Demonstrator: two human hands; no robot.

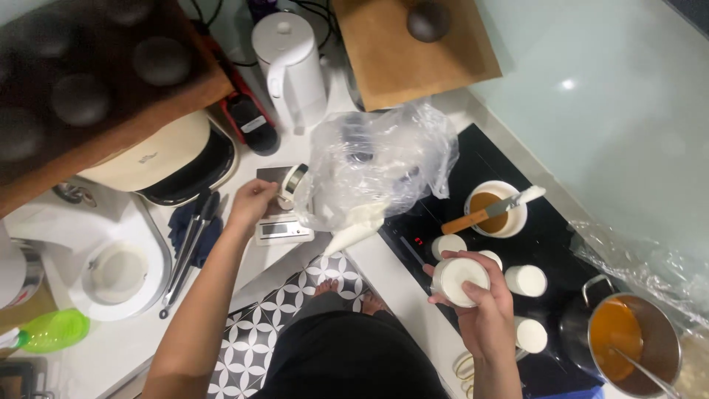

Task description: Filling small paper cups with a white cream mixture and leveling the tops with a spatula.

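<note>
White cream-filled cup was held in the right hand, left hand closed on the piping bag; several cups were judged already filled.

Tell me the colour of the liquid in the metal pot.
Orange, seen in the head view: the pot sits at lower right.

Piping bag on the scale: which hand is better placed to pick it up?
Left. The left hand already rests at the scale, right beside the piping bag. The right hand is occupied, holding a filled white cup over the black cooktop.
</note>
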